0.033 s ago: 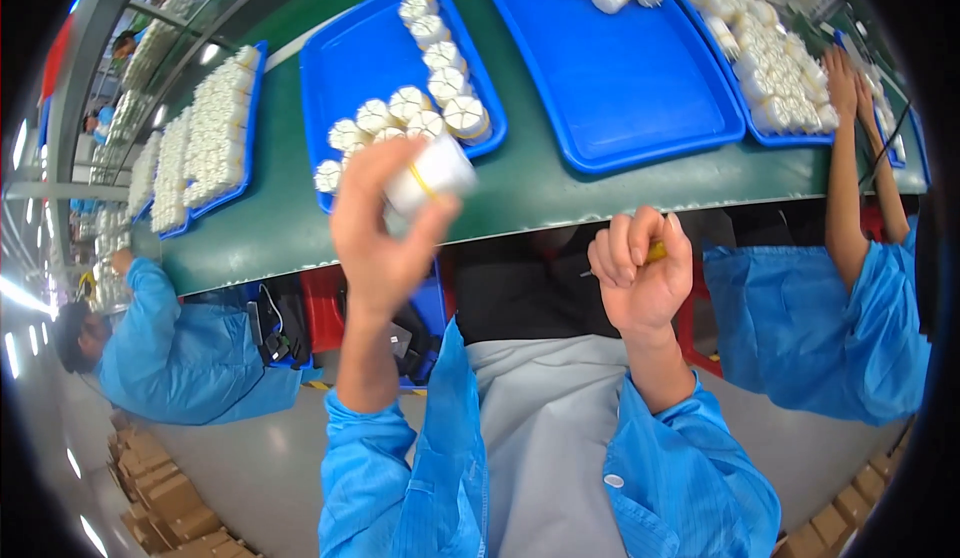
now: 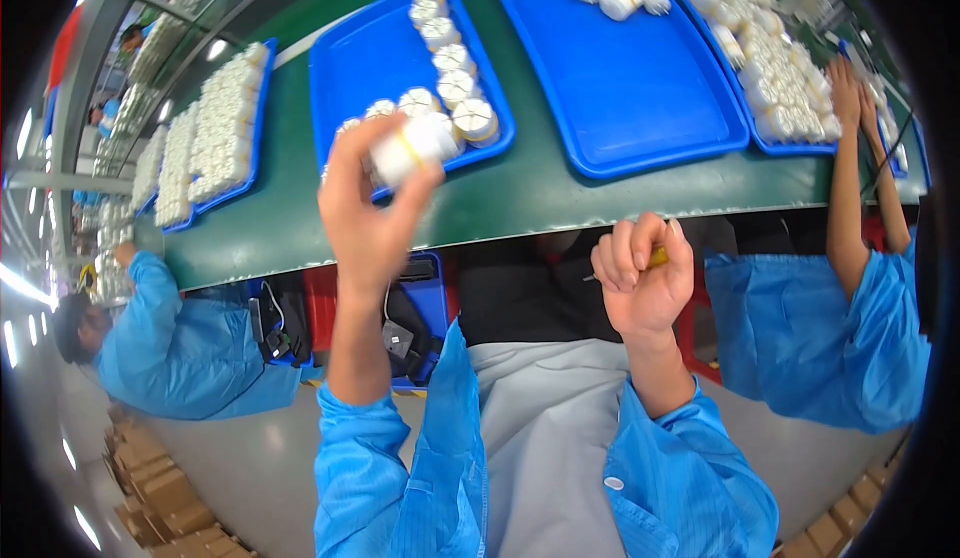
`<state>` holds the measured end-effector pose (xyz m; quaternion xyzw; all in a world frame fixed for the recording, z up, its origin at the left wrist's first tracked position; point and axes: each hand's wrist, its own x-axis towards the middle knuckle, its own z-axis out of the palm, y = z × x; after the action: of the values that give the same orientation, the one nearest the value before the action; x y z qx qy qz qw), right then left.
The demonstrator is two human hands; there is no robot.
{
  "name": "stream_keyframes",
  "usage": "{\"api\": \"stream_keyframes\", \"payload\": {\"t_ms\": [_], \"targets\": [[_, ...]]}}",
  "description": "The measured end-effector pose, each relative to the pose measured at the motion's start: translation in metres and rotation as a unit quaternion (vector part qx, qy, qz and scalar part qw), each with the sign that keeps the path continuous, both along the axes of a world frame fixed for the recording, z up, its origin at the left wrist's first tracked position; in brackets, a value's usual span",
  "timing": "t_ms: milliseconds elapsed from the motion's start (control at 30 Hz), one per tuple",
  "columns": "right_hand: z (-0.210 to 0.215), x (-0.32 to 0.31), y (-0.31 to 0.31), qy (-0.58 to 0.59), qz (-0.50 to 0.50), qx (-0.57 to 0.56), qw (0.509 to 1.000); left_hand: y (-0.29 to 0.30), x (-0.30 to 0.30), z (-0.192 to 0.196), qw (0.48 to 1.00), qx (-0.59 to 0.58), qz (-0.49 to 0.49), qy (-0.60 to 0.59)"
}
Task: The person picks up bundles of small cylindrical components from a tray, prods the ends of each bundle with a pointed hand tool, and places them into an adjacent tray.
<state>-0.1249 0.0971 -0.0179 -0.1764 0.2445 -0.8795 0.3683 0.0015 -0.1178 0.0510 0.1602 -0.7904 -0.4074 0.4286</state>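
Note:
My left hand (image 2: 362, 213) grips a white cylindrical bundle (image 2: 412, 150) with a yellow band around it, held tilted over the near edge of a blue tray (image 2: 365, 48). Both are slightly blurred. In that tray, similar white bundles (image 2: 474, 121) stand in a column along the right side and a row along the near side, partly hidden by my hand. My right hand (image 2: 645, 278) is closed around a small yellow-handled tool (image 2: 658, 256), in front of the table edge. A thin tip pokes out at its left; the rest of the tool is hidden in my fingers.
A second blue tray (image 2: 640, 88) holds several bundles (image 2: 621, 0) at its far end. Full trays stand at far left (image 2: 225, 123) and right (image 2: 785, 83) on the green table (image 2: 480, 203). Co-workers in blue sit at left (image 2: 190, 348) and right (image 2: 810, 333).
My left hand has shifted a little up and left with the bundle, over the tray's near row. My right hand has stayed nearly still. The whole view has shifted slightly.

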Motion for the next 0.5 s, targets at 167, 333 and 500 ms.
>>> {"api": "stream_keyframes", "payload": {"t_ms": [167,333,500], "targets": [[0.002,0.005,0.004,-0.042,-0.014,-0.001,0.999,-0.097,-0.033,0.013,0.971,-0.143,0.108,-0.161],[-0.001,0.000,0.010,-0.018,-0.022,-0.009,1.000,-0.120,-0.062,0.009,0.894,-0.156,0.085,-0.412],[-0.007,-0.003,0.011,-0.021,-0.024,-0.010,0.999,-0.125,-0.057,0.005,0.890,-0.054,0.033,-0.451]]}}
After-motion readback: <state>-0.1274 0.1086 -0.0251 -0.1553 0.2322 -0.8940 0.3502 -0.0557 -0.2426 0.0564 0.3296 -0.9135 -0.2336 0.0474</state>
